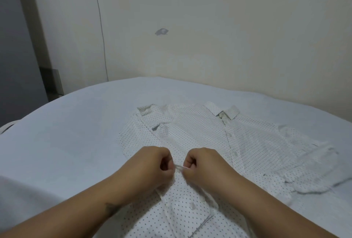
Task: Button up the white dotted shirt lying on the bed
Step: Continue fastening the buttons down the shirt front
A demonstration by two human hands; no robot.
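The shirt (190,161) reached nearest the camera, spread flat across the bed (66,133): thin, limp cloth, best taken at the placket edges. Left hand (150,165) and right hand (205,165) each pinched one edge, meeting at a button (179,167).
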